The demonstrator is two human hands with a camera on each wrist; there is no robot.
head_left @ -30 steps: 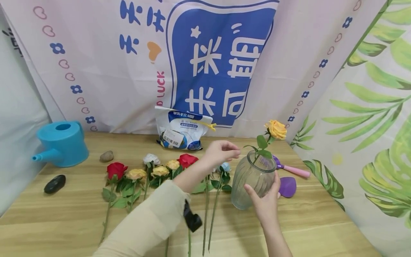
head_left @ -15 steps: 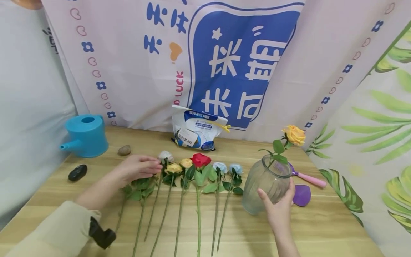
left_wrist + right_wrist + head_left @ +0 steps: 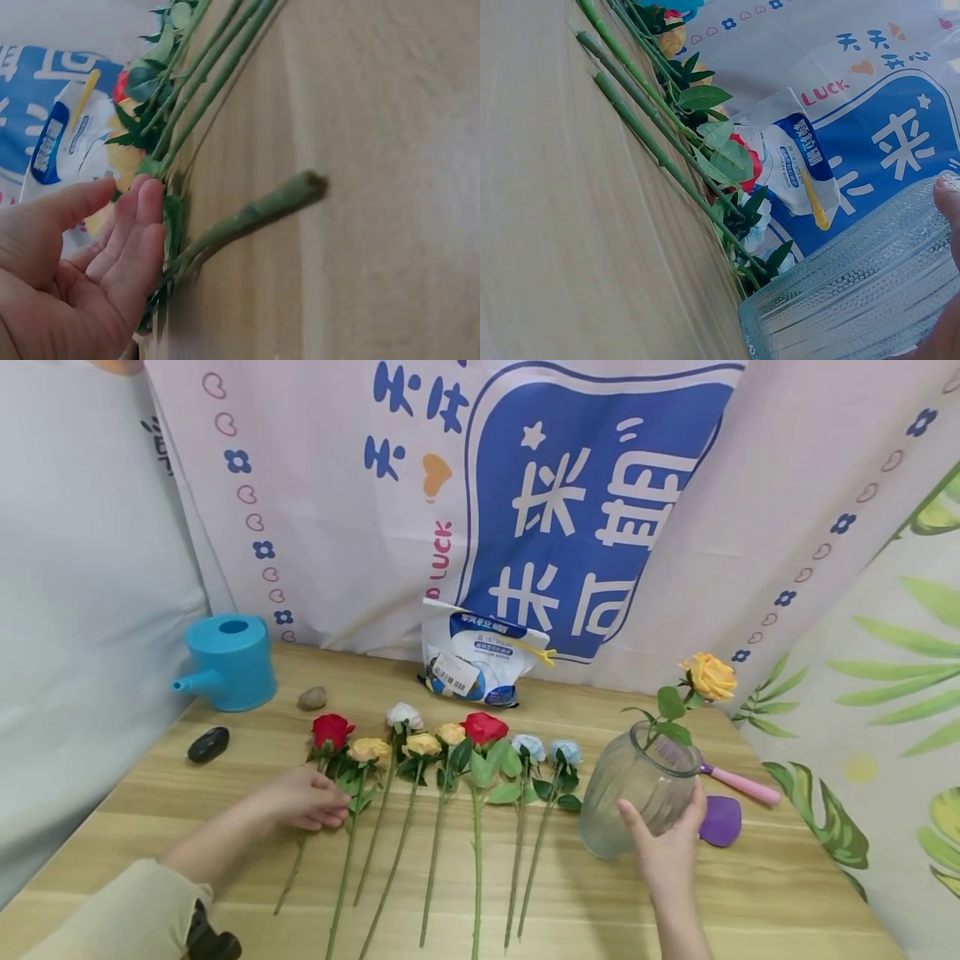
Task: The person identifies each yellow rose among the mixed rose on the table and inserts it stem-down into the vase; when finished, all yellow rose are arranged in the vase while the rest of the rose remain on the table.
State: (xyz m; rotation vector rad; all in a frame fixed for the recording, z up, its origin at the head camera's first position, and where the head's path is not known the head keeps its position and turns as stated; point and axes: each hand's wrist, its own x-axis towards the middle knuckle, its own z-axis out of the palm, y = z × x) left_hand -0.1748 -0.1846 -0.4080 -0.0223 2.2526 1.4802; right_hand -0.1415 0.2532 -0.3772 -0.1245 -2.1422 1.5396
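Note:
My left hand (image 3: 311, 800) is low over the stem of the leftmost red rose (image 3: 332, 731). Up close in the left wrist view, its thumb stands apart from the loosely bent fingers (image 3: 127, 262), and a green stem (image 3: 255, 214) runs just past them; nothing is gripped. On the right, my right hand (image 3: 667, 852) holds a ribbed clear glass vase (image 3: 618, 793), thumb on the near side and fingers round the far side. One yellow rose (image 3: 711, 677) stands in the vase. Several red, yellow, white and light blue roses lie in a row, stems toward me.
A blue watering can (image 3: 232, 664), a brown stone (image 3: 312, 697) and a black stone (image 3: 208, 745) are at the left. Against the back cloth leans a white-and-blue bag (image 3: 483, 656). Behind the vase lie a pink-handled tool (image 3: 742, 785) and a purple blade (image 3: 721, 821).
My left hand has gone from beside the vase across to the left, then down to the leftmost red rose's stem. My right hand stays on the vase. The head view has turned left.

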